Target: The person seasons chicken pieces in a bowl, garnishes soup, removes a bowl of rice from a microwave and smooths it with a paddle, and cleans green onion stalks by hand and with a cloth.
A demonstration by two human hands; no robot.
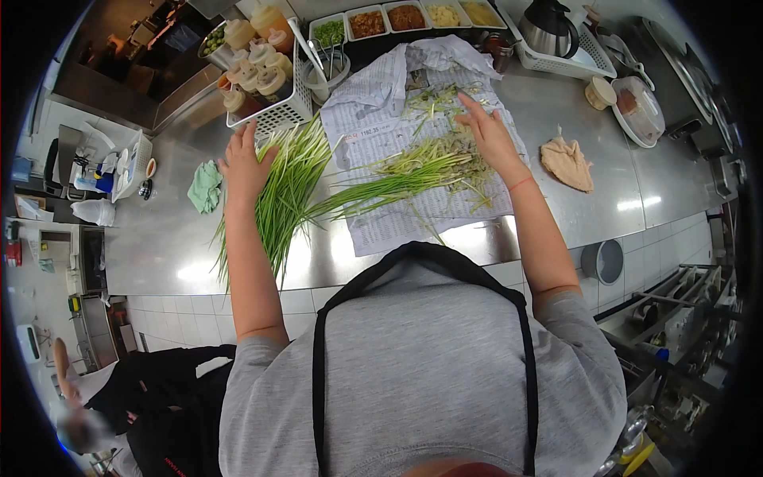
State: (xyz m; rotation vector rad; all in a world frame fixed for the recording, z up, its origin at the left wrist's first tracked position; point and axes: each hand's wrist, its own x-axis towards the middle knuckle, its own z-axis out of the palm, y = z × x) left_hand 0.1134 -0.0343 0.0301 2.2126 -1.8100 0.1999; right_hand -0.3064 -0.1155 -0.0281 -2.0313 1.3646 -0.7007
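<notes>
A thick bundle of long green chives lies on the steel counter, pale ends toward the back. My left hand rests at the bundle's left edge with its fingers apart. Spread newspaper covers the middle of the counter. Across it lies a looser bunch of chives, mixed with yellowish trimmings and scraps. Over the right part of the paper is my right hand, fingers spread, near the trimmings. I see nothing held in it.
Behind the bundle stands a white basket of sauce bottles, beside a tub of utensils. Food trays line the back. A tan cloth lies right, a green cloth left. Another person is at lower left.
</notes>
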